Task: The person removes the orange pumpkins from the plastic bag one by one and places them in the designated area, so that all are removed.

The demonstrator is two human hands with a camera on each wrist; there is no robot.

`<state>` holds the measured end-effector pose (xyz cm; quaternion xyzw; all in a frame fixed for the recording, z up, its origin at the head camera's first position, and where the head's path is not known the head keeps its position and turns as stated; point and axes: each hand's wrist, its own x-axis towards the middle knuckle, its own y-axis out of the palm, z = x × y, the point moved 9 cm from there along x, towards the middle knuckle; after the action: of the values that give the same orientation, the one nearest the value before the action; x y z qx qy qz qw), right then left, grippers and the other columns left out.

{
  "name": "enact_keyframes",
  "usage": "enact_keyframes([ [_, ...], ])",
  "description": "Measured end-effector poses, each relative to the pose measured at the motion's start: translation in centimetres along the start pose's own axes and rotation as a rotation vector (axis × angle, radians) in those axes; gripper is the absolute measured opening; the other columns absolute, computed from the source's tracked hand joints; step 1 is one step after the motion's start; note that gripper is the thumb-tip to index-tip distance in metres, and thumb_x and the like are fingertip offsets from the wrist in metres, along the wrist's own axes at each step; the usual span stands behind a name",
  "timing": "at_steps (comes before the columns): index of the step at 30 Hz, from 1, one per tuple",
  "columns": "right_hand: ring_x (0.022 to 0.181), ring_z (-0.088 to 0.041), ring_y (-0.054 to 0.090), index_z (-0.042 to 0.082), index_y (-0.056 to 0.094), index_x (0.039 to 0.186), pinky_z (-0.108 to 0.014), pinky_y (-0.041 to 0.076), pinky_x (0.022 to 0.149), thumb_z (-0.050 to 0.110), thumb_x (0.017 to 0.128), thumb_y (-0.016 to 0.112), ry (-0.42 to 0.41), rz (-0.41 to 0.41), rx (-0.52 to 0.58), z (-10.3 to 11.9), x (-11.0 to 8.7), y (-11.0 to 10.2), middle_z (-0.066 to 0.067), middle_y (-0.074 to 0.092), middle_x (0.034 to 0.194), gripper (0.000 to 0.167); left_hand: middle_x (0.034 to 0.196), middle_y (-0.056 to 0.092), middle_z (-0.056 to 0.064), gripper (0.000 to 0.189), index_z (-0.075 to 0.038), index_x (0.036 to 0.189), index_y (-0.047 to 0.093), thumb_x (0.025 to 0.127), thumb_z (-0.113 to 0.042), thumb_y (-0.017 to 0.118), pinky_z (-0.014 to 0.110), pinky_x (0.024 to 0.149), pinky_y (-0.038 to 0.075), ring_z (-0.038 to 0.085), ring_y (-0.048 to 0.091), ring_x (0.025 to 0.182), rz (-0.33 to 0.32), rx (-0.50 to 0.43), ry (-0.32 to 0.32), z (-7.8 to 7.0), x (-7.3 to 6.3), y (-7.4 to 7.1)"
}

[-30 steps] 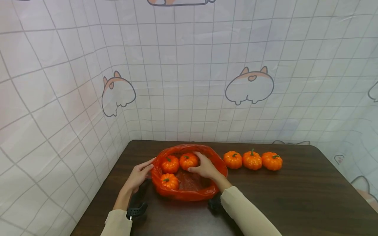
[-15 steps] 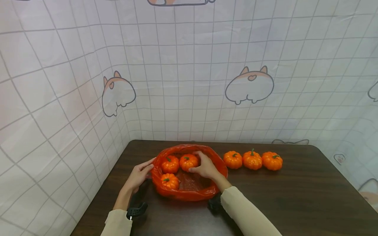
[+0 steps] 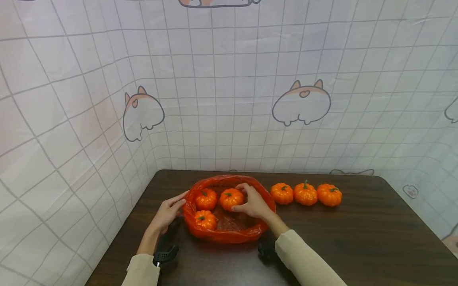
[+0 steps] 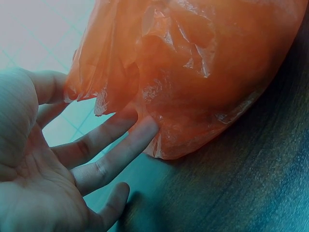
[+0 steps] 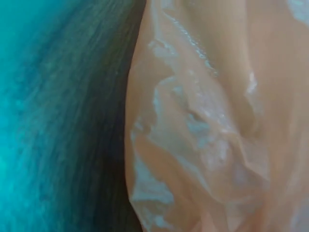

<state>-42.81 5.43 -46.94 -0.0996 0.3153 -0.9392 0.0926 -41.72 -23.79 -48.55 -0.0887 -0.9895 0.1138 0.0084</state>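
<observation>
In the head view a red plastic bag [image 3: 229,237] stands with its mouth spread wide. Two small orange pumpkins, one at the back left [image 3: 206,199] and one at the front left [image 3: 205,220], sit inside. My right hand [image 3: 253,201] reaches into the bag and grips a third pumpkin [image 3: 231,199] from its right side. At the left rim, my left hand [image 3: 169,212] holds the bag's edge. The left wrist view shows straight fingers [image 4: 104,166] against the bag's outside [image 4: 203,87]. The bag wall [image 5: 203,121] hides the right hand in the right wrist view.
Three more pumpkins [image 3: 305,194] stand in a row on the dark wooden table [image 3: 358,238], right of the bag. A white gridded cloth [image 3: 229,99] hangs behind and to the left.
My right hand and the pumpkin it grips have shifted slightly right, away from the back-left pumpkin. The left hand and the bag stay where they were.
</observation>
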Motion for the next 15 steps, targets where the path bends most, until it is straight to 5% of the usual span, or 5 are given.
enact_keyframes([
  [15,0.121,-0.028,0.061,0.017,0.053,0.136,-0.042,0.059,0.095,0.021,0.078,0.091,-0.008,0.005,0.102,0.9,-2.1,-1.4,-0.011,0.059,0.139,0.070,0.154,0.052,0.015,0.043,-0.017,0.151,0.054,0.109,-0.024,0.051,0.044,0.096,0.059,0.028,0.064,0.124,0.001,-0.003,0.005,0.2,0.0,-0.1],
])
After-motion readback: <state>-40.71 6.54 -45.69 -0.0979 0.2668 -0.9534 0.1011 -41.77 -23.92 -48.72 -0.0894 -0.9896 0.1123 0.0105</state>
